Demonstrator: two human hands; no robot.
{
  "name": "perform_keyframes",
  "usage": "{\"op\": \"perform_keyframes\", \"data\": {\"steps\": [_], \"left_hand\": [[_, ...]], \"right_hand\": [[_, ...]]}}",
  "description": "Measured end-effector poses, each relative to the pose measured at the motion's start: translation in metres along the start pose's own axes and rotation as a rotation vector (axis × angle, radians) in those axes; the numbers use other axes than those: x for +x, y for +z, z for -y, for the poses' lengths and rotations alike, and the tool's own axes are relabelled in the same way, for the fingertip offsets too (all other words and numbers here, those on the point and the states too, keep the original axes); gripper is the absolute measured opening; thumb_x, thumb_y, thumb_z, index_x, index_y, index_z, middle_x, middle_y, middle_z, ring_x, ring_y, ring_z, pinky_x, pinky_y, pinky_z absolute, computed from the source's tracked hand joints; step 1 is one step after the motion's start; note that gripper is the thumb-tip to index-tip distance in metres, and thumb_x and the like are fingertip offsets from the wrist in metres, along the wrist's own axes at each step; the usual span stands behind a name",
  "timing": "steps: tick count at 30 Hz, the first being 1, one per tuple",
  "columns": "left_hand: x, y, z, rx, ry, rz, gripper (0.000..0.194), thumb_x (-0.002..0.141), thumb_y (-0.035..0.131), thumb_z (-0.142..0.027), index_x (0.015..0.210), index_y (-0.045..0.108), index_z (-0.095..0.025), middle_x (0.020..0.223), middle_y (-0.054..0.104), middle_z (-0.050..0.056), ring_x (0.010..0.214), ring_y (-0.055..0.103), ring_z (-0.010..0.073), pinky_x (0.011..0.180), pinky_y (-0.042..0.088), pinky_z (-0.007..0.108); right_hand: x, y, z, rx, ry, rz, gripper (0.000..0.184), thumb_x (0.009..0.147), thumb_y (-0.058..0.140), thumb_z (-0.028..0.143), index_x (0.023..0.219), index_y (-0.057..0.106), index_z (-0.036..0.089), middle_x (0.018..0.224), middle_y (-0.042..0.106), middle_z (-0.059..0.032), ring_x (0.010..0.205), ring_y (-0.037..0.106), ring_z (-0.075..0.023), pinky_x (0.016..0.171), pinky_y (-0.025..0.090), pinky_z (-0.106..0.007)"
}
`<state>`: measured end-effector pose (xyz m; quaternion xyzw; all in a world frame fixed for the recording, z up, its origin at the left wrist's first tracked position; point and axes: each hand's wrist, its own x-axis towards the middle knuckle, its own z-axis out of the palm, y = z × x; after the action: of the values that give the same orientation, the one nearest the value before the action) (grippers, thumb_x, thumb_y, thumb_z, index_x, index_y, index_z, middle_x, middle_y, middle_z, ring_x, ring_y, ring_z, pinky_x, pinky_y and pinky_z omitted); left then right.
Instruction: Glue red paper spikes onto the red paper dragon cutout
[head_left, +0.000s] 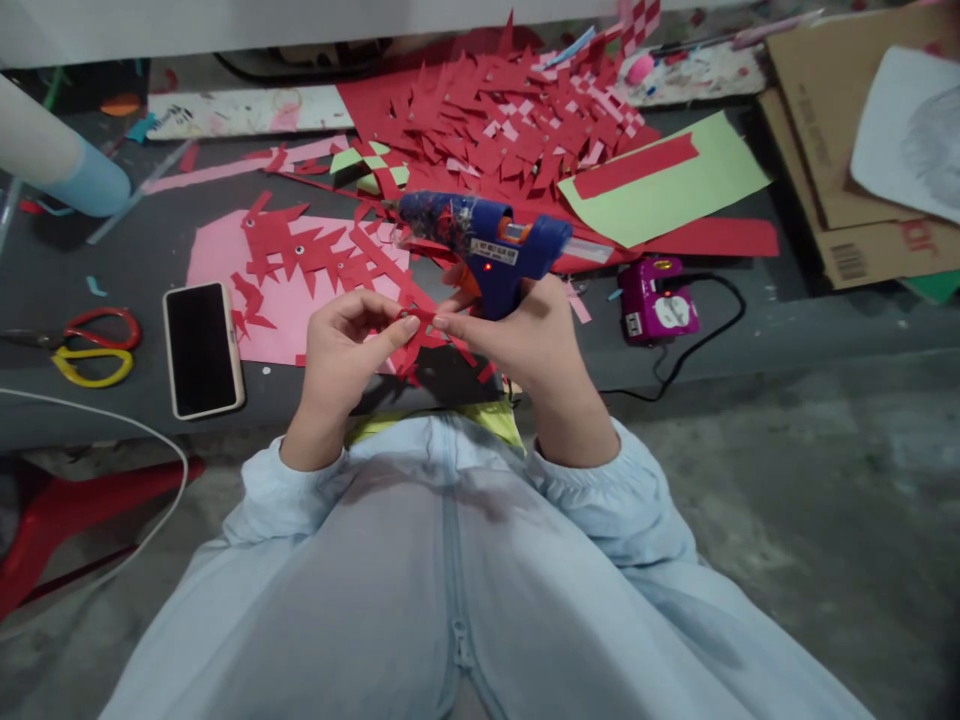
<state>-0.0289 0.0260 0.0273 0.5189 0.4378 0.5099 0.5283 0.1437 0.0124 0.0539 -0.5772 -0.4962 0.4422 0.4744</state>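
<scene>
My left hand [345,350] pinches one end of a small red paper piece [421,314] between thumb and forefinger. Opposite it, the thumb of my right hand [529,335] meets the same piece. That right hand also grips a blue hot glue gun [480,235] by its handle, its small red light lit and its nozzle pointing left. Below and beyond the left hand, red spiky paper shapes [300,250] with stick-on eyes lie on a pink paper sheet [210,250]. The fingers hide part of the held piece.
A phone [201,350] and scissors [94,350] lie to the left. At the back is a heap of cut red paper [480,120], beside a light green sheet [667,190]. A purple power box [658,300] with a black cable sits right, near cardboard [862,250].
</scene>
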Motion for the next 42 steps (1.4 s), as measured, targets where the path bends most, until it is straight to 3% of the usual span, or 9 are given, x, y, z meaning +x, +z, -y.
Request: {"op": "perform_keyframes", "data": {"steps": [4,12,20,22,25,28,31,36,42], "left_hand": [[0.003,0.0,-0.001,-0.077,-0.075,-0.062,0.038,0.055,0.096,-0.042,0.067,0.068,-0.018,0.064,0.063,-0.004,0.056,0.057,0.0062,0.055,0.048,0.018],[0.011,-0.005,-0.005,-0.17,-0.09,-0.138,0.049,0.046,0.098,-0.049,0.065,0.064,-0.02,0.062,0.06,-0.006,0.056,0.057,0.0059,0.058,0.052,0.02],[0.01,0.005,-0.006,-0.231,-0.12,-0.126,0.049,0.047,0.098,-0.048,0.067,0.063,-0.02,0.061,0.058,-0.007,0.056,0.054,0.0054,0.055,0.048,0.019],[0.009,0.008,-0.004,-0.23,-0.113,-0.12,0.051,0.047,0.098,-0.049,0.067,0.062,-0.019,0.061,0.057,-0.007,0.057,0.055,0.0055,0.057,0.048,0.019],[0.007,0.014,-0.002,-0.208,-0.084,-0.083,0.05,0.051,0.096,-0.051,0.066,0.061,-0.019,0.062,0.057,-0.007,0.058,0.055,0.0055,0.058,0.049,0.019],[0.005,0.018,-0.001,-0.175,-0.075,-0.065,0.05,0.054,0.094,-0.054,0.066,0.061,-0.019,0.062,0.058,-0.006,0.055,0.053,0.0054,0.055,0.046,0.02],[0.005,0.019,-0.001,-0.149,-0.063,-0.113,0.051,0.052,0.094,-0.056,0.065,0.06,-0.019,0.062,0.058,-0.006,0.055,0.052,0.0055,0.056,0.046,0.02],[0.006,0.02,0.001,-0.158,-0.048,-0.129,0.047,0.055,0.094,-0.053,0.068,0.064,-0.019,0.064,0.06,-0.006,0.057,0.054,0.0056,0.059,0.048,0.02],[0.008,0.019,0.001,-0.15,-0.032,-0.145,0.049,0.057,0.093,-0.054,0.069,0.06,-0.019,0.064,0.057,-0.005,0.059,0.054,0.0069,0.059,0.047,0.022]], "right_hand": [[0.0,-0.007,-0.005,-0.037,-0.004,-0.038,0.028,0.06,0.087,0.03,0.08,0.069,0.023,0.066,0.071,0.0029,0.06,0.068,-0.0165,0.064,0.062,-0.033],[0.001,-0.017,-0.019,-0.048,-0.035,-0.149,0.027,0.057,0.086,0.023,0.078,0.069,0.024,0.061,0.069,0.0025,0.056,0.065,-0.0174,0.059,0.06,-0.036],[-0.005,-0.004,-0.013,0.022,-0.006,-0.137,0.041,0.065,0.086,0.054,0.088,0.067,0.025,0.07,0.072,-0.0004,0.056,0.065,-0.0167,0.055,0.058,-0.034],[-0.005,0.0,-0.011,0.04,-0.002,-0.125,0.047,0.061,0.087,0.058,0.089,0.068,0.025,0.075,0.074,-0.0014,0.06,0.066,-0.0175,0.056,0.058,-0.033],[-0.004,0.006,-0.01,0.058,-0.012,-0.1,0.056,0.053,0.091,0.055,0.092,0.069,0.023,0.081,0.075,-0.0016,0.071,0.07,-0.0191,0.065,0.06,-0.033],[-0.002,0.008,-0.013,0.086,0.023,-0.104,0.057,0.052,0.091,0.054,0.094,0.068,0.022,0.075,0.072,0.0012,0.06,0.065,-0.0144,0.058,0.057,-0.029],[-0.001,0.006,-0.014,0.115,0.059,-0.129,0.051,0.057,0.089,0.049,0.094,0.067,0.022,0.068,0.069,0.0039,0.049,0.056,-0.0101,0.049,0.05,-0.026],[-0.003,0.001,-0.014,0.15,0.044,-0.182,0.037,0.06,0.086,0.036,0.089,0.067,0.023,0.067,0.068,0.0041,0.054,0.06,-0.0123,0.053,0.052,-0.027],[0.0,-0.009,-0.023,0.114,0.013,-0.254,0.037,0.061,0.085,0.038,0.09,0.067,0.023,0.07,0.068,0.0035,0.046,0.052,-0.0092,0.046,0.047,-0.027]]}}
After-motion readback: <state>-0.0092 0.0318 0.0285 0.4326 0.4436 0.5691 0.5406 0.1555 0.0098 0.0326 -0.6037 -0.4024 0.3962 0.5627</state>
